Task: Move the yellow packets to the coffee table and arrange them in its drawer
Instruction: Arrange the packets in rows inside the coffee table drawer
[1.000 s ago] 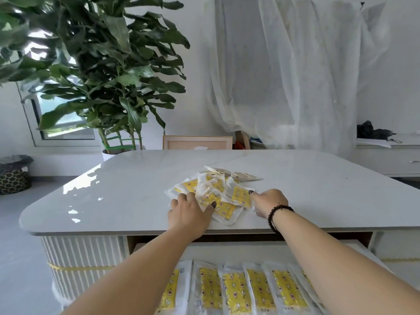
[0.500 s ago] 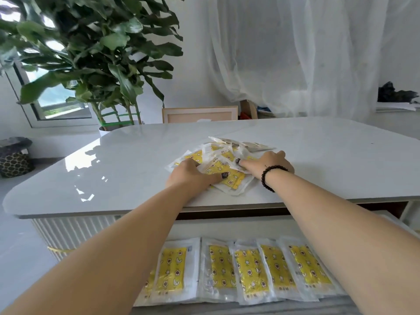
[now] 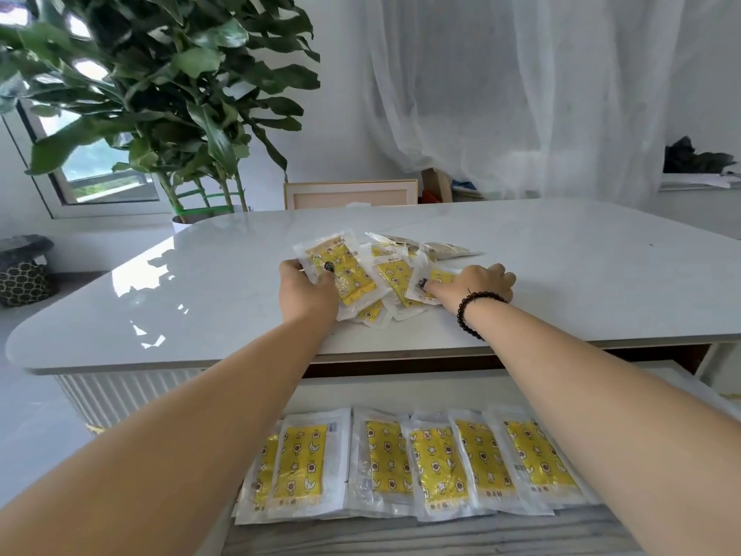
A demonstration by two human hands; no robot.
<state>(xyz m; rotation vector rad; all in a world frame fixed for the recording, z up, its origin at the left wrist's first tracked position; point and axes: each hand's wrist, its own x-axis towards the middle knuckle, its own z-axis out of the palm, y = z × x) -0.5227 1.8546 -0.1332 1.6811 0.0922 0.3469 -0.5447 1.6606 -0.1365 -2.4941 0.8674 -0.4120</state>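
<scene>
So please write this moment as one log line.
left hand: grips yellow plastic packet | right hand: on packet pile | drawer: open
</scene>
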